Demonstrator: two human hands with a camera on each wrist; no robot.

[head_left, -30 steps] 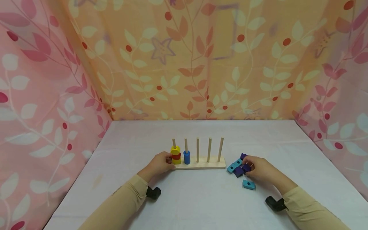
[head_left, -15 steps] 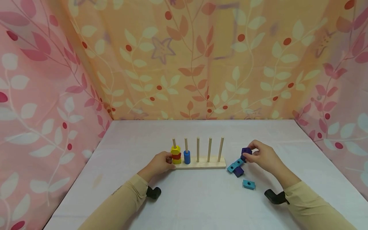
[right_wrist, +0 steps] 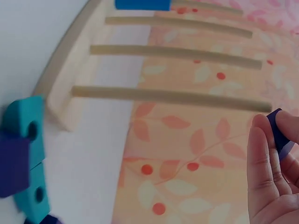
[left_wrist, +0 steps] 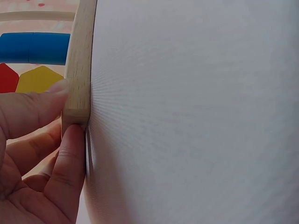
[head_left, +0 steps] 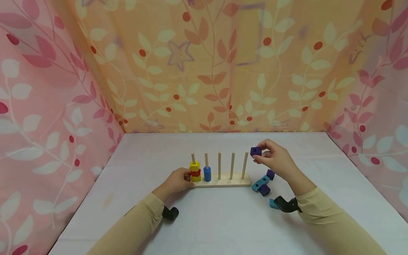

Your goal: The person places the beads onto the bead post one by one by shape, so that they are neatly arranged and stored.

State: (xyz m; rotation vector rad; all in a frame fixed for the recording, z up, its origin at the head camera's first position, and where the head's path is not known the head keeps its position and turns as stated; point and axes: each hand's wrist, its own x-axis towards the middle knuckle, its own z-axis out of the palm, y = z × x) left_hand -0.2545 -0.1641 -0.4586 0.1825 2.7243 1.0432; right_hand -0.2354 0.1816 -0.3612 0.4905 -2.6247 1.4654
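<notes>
A wooden peg stand [head_left: 227, 180] with upright pegs sits mid-table. Its leftmost peg carries yellow and red blocks [head_left: 195, 171]; the one beside it carries blue pieces [head_left: 207, 174]. At the stand's left end, my left hand [head_left: 175, 182] grips the base, thumb [left_wrist: 35, 105] on its upper face and a finger [left_wrist: 70, 168] against its end. My right hand [head_left: 274, 156] pinches a purple block [head_left: 255, 151] with a hole through it. That block is in the air just right of the rightmost peg's tip [head_left: 246, 153], apart from it in the head view.
Right of the stand lie two turquoise blocks [head_left: 260, 182] and two purple blocks [head_left: 264, 190] close together. Another turquoise block [head_left: 273, 204] is nearer, partly hidden by the right wrist camera [head_left: 287, 204]. Patterned cloth [head_left: 216, 71] borders the white table [head_left: 223, 223] behind and at both sides.
My right hand has picked a purple block out of the pile, lifted it, and carried it up and left to beside the rightmost peg's tip. The left hand and stand have stayed still.
</notes>
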